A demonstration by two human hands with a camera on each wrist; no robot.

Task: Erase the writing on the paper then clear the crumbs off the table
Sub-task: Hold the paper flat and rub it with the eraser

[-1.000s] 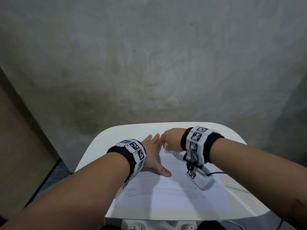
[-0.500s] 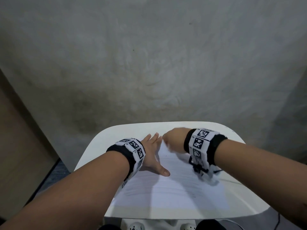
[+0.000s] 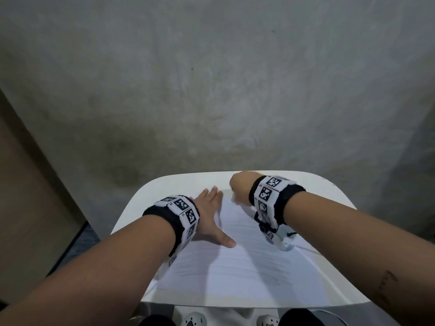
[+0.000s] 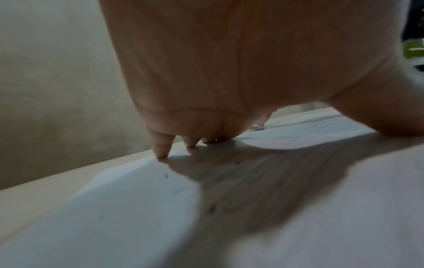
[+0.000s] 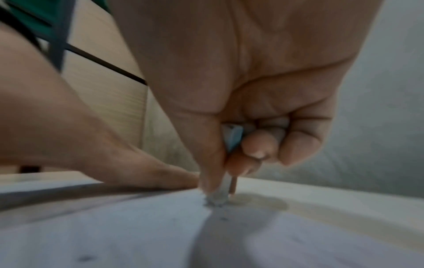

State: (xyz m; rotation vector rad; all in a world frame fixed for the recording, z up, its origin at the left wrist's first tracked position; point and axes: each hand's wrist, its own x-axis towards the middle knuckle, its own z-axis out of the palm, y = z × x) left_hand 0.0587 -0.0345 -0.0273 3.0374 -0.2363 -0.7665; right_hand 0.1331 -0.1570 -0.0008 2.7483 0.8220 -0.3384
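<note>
A lined white paper (image 3: pixel 235 264) lies on the small white table (image 3: pixel 150 196). My left hand (image 3: pixel 209 217) lies flat on the paper's left side, fingers spread and straight, thumb pointing right. In the left wrist view the left fingertips (image 4: pixel 161 154) press down at the paper's far edge. My right hand (image 3: pixel 240 187) is at the paper's far edge and pinches a white eraser (image 5: pixel 231 139) between thumb and fingers. The eraser's lower end (image 5: pixel 216 198) touches the paper (image 5: pixel 137 226). Small dark eraser crumbs (image 4: pixel 212 208) are scattered on the sheet.
A grey wall (image 3: pixel 211 90) rises right behind the table. A wooden panel (image 3: pixel 28 196) stands to the left. The table's near edge (image 3: pixel 235 304) is close to my body, with floor below on both sides.
My right hand has moved rightward and a little farther along the paper's far edge with the eraser. My left hand has stayed flat in the same place.
</note>
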